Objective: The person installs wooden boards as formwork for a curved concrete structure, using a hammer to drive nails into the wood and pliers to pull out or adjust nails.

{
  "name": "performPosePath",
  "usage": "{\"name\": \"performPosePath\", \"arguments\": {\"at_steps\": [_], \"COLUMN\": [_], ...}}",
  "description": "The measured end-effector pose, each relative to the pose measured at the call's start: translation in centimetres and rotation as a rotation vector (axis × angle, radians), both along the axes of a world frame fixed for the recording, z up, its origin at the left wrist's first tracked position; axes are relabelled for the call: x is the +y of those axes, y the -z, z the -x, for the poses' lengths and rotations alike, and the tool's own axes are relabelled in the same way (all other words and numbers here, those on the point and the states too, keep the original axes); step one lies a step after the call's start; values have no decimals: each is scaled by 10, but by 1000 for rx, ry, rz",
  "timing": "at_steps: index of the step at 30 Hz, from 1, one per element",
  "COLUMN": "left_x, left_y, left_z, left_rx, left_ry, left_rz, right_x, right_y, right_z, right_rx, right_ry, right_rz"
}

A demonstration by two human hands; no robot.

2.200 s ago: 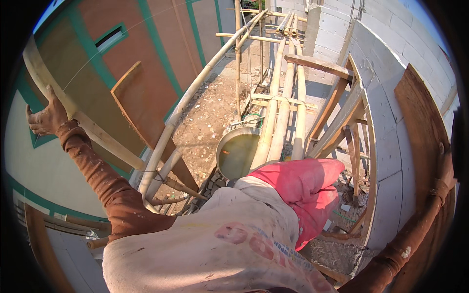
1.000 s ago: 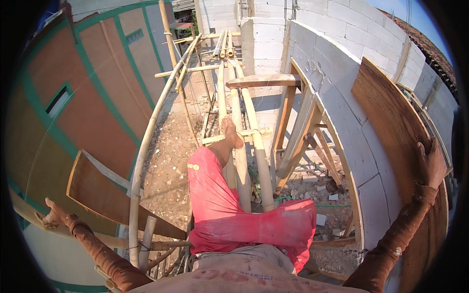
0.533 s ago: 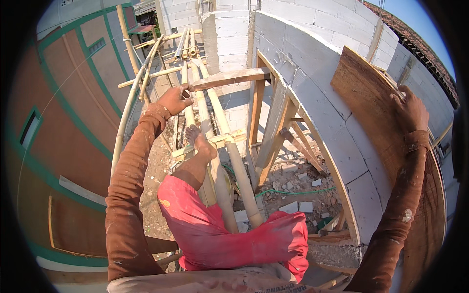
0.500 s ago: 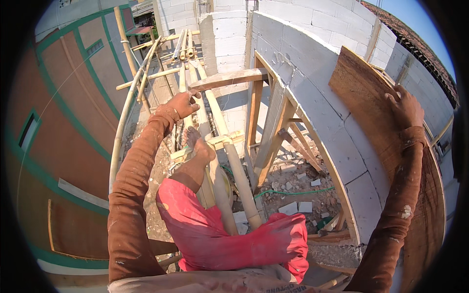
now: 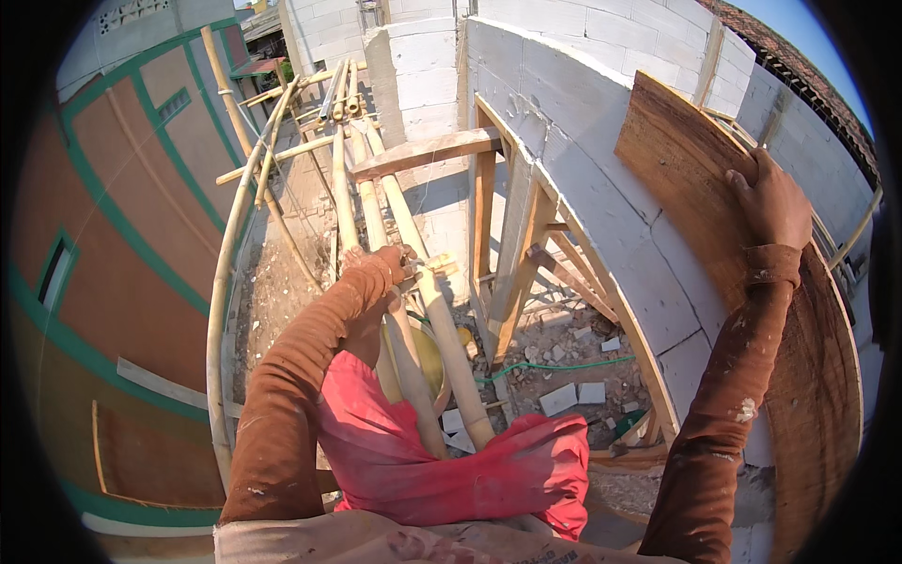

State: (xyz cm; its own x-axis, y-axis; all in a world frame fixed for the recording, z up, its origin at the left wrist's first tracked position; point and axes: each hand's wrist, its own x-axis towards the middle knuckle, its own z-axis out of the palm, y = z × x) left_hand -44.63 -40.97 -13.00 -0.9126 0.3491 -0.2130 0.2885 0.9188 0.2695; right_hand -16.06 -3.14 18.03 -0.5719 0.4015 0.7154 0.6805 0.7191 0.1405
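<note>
My right hand grips the top edge of a wide brown wooden board, its thumb on the near face. The board stands tilted against the white block wall at my right. My left hand is low over the bamboo poles in front of me, by my bent leg. Its fingers are curled together, and whatever may be in them is too small to make out. My foot is mostly hidden behind that hand and sleeve.
A wooden beam runs from the poles to the timber frame in the wall opening. Below lie rubble, block pieces, a green hose and a round yellowish container. A bamboo rail rises at the left.
My left hand has moved down and right from near the beam's end to the poles by my foot. My right hand has closed further over the board's edge. The view has shifted slightly.
</note>
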Motion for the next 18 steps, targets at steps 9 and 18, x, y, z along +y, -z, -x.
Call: {"name": "performPosePath", "arguments": {"at_steps": [9, 18], "left_x": [-44, -29], "left_y": [6, 23], "left_z": [-9, 8], "left_rx": [-36, -3], "left_ry": [242, 284], "left_rz": [-190, -186], "right_x": [5, 1], "right_y": [12, 8], "right_z": [20, 16], "right_rx": [-24, -33], "right_ry": [-133, -121], "right_rz": [-38, -2]}}
